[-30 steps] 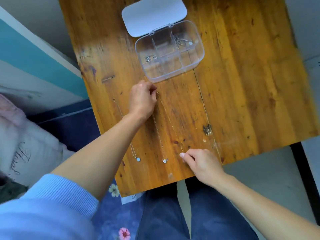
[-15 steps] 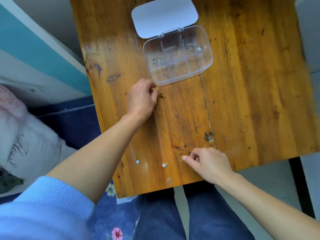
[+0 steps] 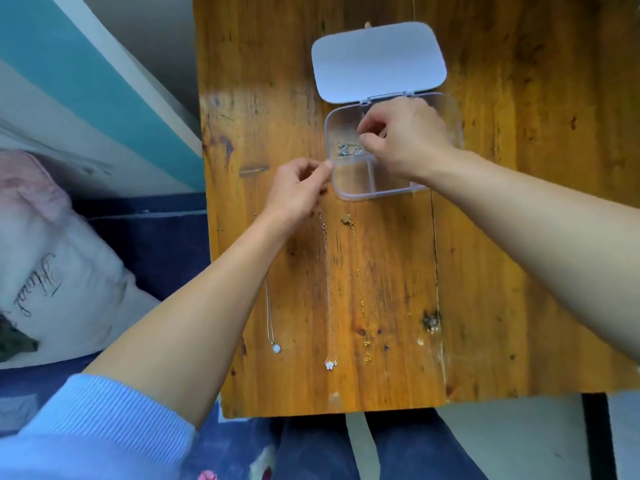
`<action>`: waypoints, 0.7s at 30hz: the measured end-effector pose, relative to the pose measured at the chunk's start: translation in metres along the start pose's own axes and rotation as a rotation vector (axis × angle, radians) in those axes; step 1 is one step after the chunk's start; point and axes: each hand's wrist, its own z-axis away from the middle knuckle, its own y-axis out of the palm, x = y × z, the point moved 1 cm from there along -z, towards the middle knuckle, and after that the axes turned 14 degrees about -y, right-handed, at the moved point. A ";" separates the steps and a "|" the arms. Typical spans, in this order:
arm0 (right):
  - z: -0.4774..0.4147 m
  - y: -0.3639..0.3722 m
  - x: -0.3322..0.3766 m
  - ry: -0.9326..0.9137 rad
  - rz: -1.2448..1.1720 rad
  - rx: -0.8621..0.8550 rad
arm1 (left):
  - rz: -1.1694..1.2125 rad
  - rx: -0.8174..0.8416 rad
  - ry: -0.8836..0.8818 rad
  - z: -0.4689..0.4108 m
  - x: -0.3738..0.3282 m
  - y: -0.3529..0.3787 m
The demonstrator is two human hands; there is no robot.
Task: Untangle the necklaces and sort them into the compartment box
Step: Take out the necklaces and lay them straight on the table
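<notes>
The clear compartment box sits mid-table with its white lid folded back. A silver necklace lies bunched in a left compartment. My right hand hovers over the box, thumb and forefinger pinched above the middle compartments; I cannot tell whether they hold anything. My left hand pinches at the box's left rim. Three necklaces lie straight on the table nearer me: a silver one with a white pendant, partly under my left arm, a rose one with a butterfly pendant, and a gold chain.
The wooden table has a long crack running from the box toward me and a dark knot. Its front edge is close to my knees. A pink cushion lies off the table's left side.
My right hand has left the gold chain's near end and moved up over the box. My left hand shifted from the necklaces' far ends to the box's left rim. The camera moved closer.
</notes>
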 end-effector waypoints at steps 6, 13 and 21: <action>-0.024 0.026 0.005 -0.117 0.174 0.249 | 0.015 0.014 0.034 0.001 0.004 0.002; -0.024 0.016 0.002 -0.128 0.060 0.377 | 0.048 0.017 0.021 0.003 0.002 0.001; -0.022 0.011 -0.009 -0.144 -0.109 0.234 | 0.036 0.022 -0.003 0.003 0.001 0.000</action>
